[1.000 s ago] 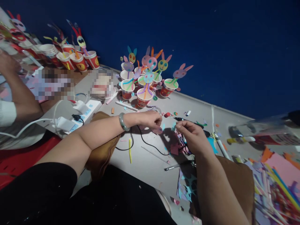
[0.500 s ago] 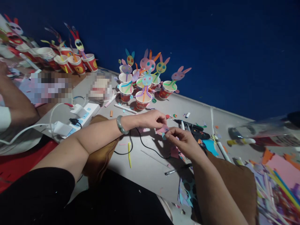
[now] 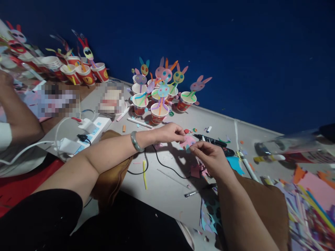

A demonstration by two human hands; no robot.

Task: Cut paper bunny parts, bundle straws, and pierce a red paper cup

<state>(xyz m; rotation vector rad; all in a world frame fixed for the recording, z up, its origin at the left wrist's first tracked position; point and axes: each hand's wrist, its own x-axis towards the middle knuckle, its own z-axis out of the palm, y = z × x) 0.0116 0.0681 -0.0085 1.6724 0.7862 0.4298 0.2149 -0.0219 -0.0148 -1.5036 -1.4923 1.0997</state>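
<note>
Between my two hands, just above the table, is a small pink paper cutout (image 3: 186,142) with a dark dot near its right side and light blue along its lower edge. My left hand (image 3: 171,133), with a green bangle on the wrist, pinches its left side. The fingertips of my right hand (image 3: 206,153) close on its lower right edge. Beyond my hands stand several red paper cups (image 3: 159,116) with paper animal faces on bent straws. Black markers (image 3: 209,140) lie right behind my right hand.
At left are a white power strip (image 3: 96,130) with plugs and cables, and another person's arm (image 3: 22,111). A clear bottle (image 3: 293,150) lies at right, above straws and paper scraps (image 3: 311,209). A yellow straw (image 3: 144,176) and a pen (image 3: 192,192) lie nearer.
My right hand has shifted slightly right, and more of the pink cutout shows between my hands. My left hand stays nearly in place.
</note>
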